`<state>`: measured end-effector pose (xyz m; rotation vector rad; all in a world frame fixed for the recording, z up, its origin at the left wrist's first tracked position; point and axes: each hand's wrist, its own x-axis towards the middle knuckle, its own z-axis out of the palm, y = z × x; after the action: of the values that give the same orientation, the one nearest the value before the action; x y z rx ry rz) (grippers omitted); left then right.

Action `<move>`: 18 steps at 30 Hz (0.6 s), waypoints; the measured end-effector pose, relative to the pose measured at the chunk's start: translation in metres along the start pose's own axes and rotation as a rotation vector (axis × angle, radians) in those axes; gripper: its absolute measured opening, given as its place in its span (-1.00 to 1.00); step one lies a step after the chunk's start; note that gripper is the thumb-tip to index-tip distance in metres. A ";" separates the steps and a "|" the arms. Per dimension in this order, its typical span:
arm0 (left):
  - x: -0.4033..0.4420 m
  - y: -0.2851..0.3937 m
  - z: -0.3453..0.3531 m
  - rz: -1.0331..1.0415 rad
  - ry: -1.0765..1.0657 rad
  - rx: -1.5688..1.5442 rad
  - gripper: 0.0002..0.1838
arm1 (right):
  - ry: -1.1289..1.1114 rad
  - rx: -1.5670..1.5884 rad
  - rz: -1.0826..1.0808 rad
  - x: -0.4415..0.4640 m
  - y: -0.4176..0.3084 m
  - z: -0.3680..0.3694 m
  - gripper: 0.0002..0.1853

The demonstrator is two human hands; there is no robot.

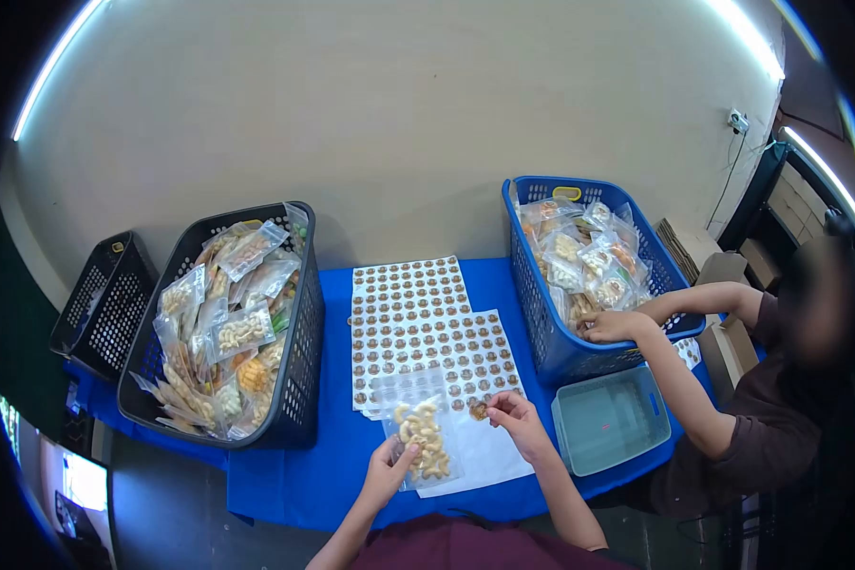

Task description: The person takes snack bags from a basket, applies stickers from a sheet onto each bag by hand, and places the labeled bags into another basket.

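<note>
My left hand (pixel 388 475) grips the lower left side of a clear plastic bag of cashews (pixel 426 445), thumb on its front. The bag is tilted over the front of the sticker sheets, its upper part flat and see-through. Just right of the bag, my right hand (pixel 522 425) pinches a small round brown sticker (pixel 479 410) between thumb and fingertips. Beneath both hands lie white sticker sheets (pixel 427 366) with rows of round brown stickers. The front sheet's lower part is bare white backing (pixel 489 461).
A black basket (pixel 299 380) full of packed bags stands left, with a smaller black basket (pixel 114 323) beyond it. At right, a co-worker's hands (pixel 608 326) reach into a blue basket (pixel 532 313) of bags. A translucent tub (pixel 610 423) sits before it on the blue cloth (pixel 304 484).
</note>
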<state>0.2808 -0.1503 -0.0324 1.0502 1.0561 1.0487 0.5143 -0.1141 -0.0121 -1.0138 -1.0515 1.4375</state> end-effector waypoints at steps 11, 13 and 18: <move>0.000 0.022 0.023 0.091 -0.081 0.044 -0.68 | -0.180 -0.399 -0.133 -0.017 -0.050 0.047 -0.76; 0.000 0.018 0.020 0.084 -0.098 0.072 -0.68 | -0.189 -0.393 -0.081 -0.018 -0.051 0.046 -0.71; -0.003 0.018 0.020 0.054 -0.108 0.046 -0.69 | -0.210 -0.388 -0.051 -0.017 -0.054 0.047 -0.64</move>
<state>0.2970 -0.1528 -0.0116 1.1651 0.9736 1.0034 0.4841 -0.1314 0.0527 -1.1129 -1.5413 1.3464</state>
